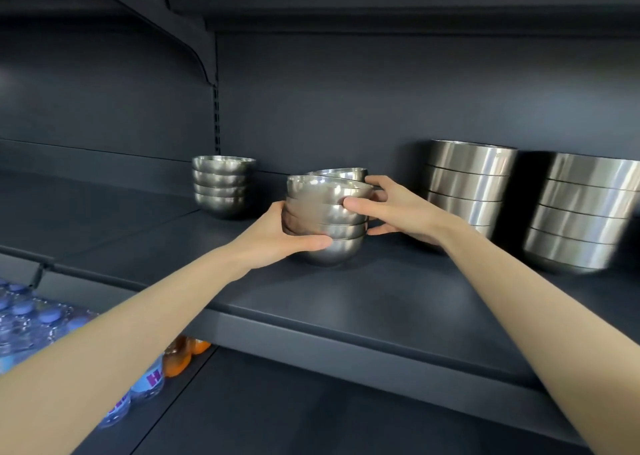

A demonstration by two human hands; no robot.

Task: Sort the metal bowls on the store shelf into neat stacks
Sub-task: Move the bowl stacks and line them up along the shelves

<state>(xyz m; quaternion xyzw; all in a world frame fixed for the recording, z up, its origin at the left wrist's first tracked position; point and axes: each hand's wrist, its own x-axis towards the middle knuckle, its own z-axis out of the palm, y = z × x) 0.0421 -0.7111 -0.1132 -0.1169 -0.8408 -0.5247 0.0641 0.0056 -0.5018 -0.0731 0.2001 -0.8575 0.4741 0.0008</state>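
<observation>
Both your hands are on the stack of small bowls (pixel 325 226), right at the middle of the shelf (pixel 381 298). Your left hand (pixel 277 236) wraps its left side, fingers curled, thumb across the front down low. Your right hand (pixel 401 208) grips the right side, thumb pressed on an upper bowl. The top bowl sits tilted. Another small stack (pixel 221 186) stands back left. A tall stack of bigger bowls (pixel 467 184) and a second tall stack (pixel 581 212) stand right.
</observation>
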